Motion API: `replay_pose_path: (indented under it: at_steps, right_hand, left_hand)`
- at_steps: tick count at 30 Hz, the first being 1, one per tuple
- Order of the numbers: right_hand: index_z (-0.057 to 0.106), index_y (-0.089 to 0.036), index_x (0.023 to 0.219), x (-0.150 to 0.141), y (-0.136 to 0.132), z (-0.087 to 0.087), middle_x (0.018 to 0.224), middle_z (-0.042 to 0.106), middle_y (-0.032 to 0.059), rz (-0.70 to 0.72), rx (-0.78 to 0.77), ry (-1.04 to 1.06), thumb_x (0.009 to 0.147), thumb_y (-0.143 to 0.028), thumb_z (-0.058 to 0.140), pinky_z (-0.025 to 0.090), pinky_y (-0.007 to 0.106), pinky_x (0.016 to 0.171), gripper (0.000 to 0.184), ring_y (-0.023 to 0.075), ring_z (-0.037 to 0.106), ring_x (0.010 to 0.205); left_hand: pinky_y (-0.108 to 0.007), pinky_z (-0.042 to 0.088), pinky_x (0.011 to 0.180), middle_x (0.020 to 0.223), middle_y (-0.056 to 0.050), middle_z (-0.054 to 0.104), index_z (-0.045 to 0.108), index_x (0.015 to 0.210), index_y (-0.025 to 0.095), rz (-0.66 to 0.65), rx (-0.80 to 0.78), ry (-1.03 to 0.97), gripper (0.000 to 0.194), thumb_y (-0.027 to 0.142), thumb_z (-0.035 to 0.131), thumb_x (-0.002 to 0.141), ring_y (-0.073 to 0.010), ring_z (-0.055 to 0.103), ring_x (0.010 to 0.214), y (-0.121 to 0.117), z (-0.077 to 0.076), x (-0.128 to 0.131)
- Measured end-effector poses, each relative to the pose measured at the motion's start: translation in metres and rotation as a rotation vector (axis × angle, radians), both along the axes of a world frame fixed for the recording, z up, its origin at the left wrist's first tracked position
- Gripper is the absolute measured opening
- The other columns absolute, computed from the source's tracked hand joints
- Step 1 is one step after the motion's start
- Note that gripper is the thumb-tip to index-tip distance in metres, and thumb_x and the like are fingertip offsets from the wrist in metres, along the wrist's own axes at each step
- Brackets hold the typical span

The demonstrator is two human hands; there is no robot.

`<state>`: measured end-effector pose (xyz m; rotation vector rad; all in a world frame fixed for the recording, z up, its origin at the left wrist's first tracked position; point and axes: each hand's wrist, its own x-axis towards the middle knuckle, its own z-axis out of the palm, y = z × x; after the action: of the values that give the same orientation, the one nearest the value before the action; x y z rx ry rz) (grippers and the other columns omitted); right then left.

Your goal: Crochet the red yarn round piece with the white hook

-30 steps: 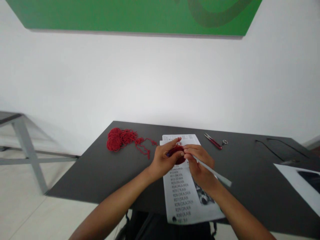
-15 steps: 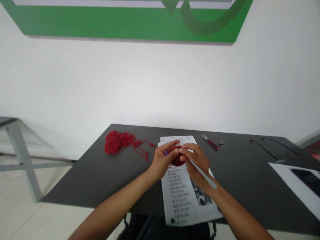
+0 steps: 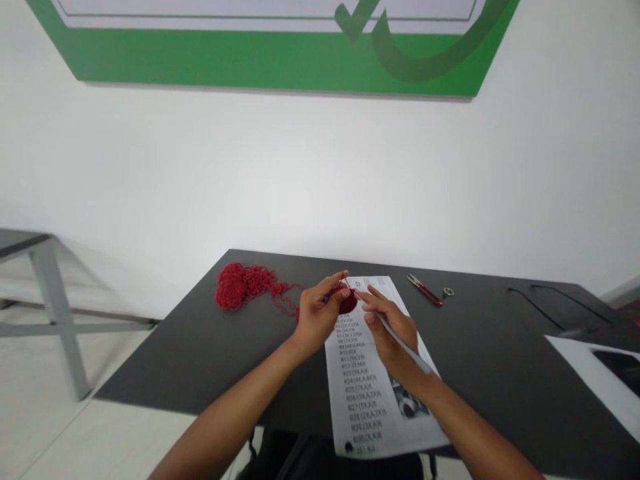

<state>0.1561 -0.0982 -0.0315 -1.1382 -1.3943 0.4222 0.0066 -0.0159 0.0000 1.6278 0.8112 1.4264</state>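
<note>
My left hand (image 3: 320,308) is closed on a small dark red crochet piece (image 3: 349,303), with a strand of yarn running up over its raised index finger. A purple stitch marker (image 3: 326,298) shows beside the left fingers. In my right hand (image 3: 393,327) is a crochet hook (image 3: 407,348) with a grey handle, its tip end at the red piece. The fingers partly hide both the piece and the hook. From the left hand, red yarn trails across the table to a loose red ball of yarn (image 3: 233,287).
Under my hands lies a printed pattern sheet (image 3: 360,400) with rows of text. Red thread snips (image 3: 425,291) with a ring (image 3: 449,292) lie to the right. Farther right are eyeglasses (image 3: 537,308) and a white sheet (image 3: 590,363) with a dark phone-like object (image 3: 620,367).
My left hand and the crochet piece have shifted slightly left. The right hand has drawn a little away from the left, exposing more of the hook. The view has tilted up.
</note>
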Motion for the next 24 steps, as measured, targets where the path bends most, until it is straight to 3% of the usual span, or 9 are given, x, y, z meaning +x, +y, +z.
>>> replay_pose_path:
  at_steps: [4,7,11,14,20,22,24]
  right_hand:
    - [0.07,-0.028,0.104,-0.001,0.0,0.005,0.124,0.075,0.0054,0.094,-0.07,0.257,0.095,-0.046,0.064,0.038,0.051,0.12,0.021,0.0262,0.052,0.141]
    - [0.069,-0.024,0.087,0.002,0.008,0.015,0.106,0.078,0.0049,0.263,-0.08,0.575,0.093,-0.049,0.065,0.051,0.05,0.108,0.026,0.0251,0.071,0.113]
    - [0.07,-0.024,0.076,0.006,0.017,0.019,0.09,0.075,0.0015,0.358,-0.09,0.716,0.085,-0.051,0.075,0.06,0.037,0.089,0.029,0.0187,0.072,0.089]
    - [0.074,-0.025,0.08,0.007,0.016,0.018,0.091,0.073,0.0024,0.284,-0.041,0.567,0.088,-0.052,0.072,0.058,0.033,0.086,0.028,0.018,0.069,0.091]
    - [0.077,-0.027,0.09,0.002,0.006,0.02,0.102,0.069,0.0049,0.011,0.087,0.054,0.098,-0.04,0.06,0.056,0.034,0.087,0.023,0.0201,0.066,0.099]
    - [0.078,-0.028,0.093,-0.001,0.006,0.016,0.102,0.069,0.0049,-0.113,0.108,-0.064,0.098,-0.038,0.06,0.057,0.033,0.085,0.02,0.0194,0.066,0.096]
    - [0.077,-0.027,0.097,-0.001,0.007,0.008,0.104,0.068,0.0057,-0.206,0.15,-0.137,0.097,-0.036,0.061,0.058,0.032,0.083,0.018,0.0191,0.067,0.094]
  left_hand:
    - [-0.032,0.058,0.076,0.09,-0.005,0.081,0.081,0.106,0.017,0.001,-0.005,-0.007,0.028,0.022,0.074,0.079,-0.0201,0.073,0.079,0.001,-0.002,0.0]
    - [-0.031,0.059,0.072,0.086,-0.004,0.081,0.08,0.108,0.018,-0.034,0.044,0.012,0.03,0.025,0.076,0.079,-0.0187,0.072,0.074,-0.003,-0.005,0.001]
    - [-0.031,0.06,0.075,0.088,-0.005,0.081,0.078,0.109,0.02,-0.081,0.072,0.026,0.03,0.024,0.076,0.08,-0.0192,0.074,0.076,-0.01,-0.012,0.005]
    - [-0.032,0.06,0.079,0.096,-0.007,0.081,0.078,0.111,0.022,-0.093,0.097,0.059,0.029,0.024,0.076,0.082,-0.0214,0.076,0.083,-0.012,-0.016,0.005]
    - [-0.032,0.059,0.081,0.095,-0.009,0.08,0.077,0.115,0.024,-0.053,0.248,0.138,0.03,0.027,0.073,0.086,-0.0206,0.074,0.083,-0.012,-0.022,0.004]
    - [-0.034,0.059,0.087,0.1,-0.009,0.079,0.075,0.119,0.023,-0.062,0.2,0.104,0.032,0.029,0.072,0.087,-0.0217,0.074,0.09,-0.016,-0.023,0.006]
    - [-0.037,0.06,0.091,0.109,-0.011,0.079,0.074,0.122,0.022,-0.106,0.047,0.02,0.036,0.034,0.072,0.088,-0.0233,0.074,0.096,-0.02,-0.023,0.011]
